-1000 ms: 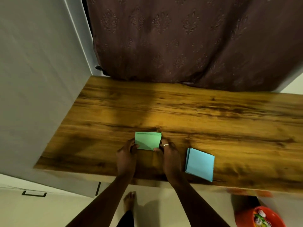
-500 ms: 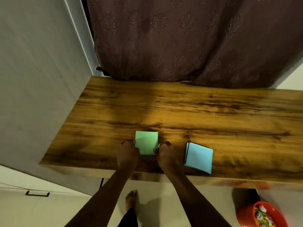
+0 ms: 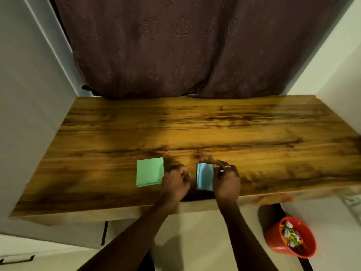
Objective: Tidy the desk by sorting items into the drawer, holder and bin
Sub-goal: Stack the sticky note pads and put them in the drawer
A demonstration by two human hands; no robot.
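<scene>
From my remote seat I see 2 stacks of square paper lying on the wooden counter [image 3: 214, 130], both close to its near edge. The green paper stack [image 3: 150, 171] lies flat and square to that edge, with nothing resting on top of it. The blue paper stack [image 3: 204, 178] lies to its right, well apart from it and turned slightly.

My view of the left hand [image 3: 175, 181] is smeared by motion. It sits between the 2 stacks, just beside the green one's right edge, with its fingers curled in. I cannot tell whether it holds anything or whether it touches the green paper.

The right hand [image 3: 226, 179] is on the blue paper stack. Its fingers curl over the stack's right side and cover that edge, so it is gripping the stack, which I read as resting on the counter. A ring [image 3: 227, 167] shows on 1 of those fingers.

A dark patterned curtain [image 3: 175, 45] hangs behind the counter's far edge. On the floor to the right, below the counter's near edge, stands a red bin [image 3: 273, 243] with colourful wrappers [image 3: 291, 236] inside. At the lower left a dark handle [image 3: 17, 259] shows on a white panel.
</scene>
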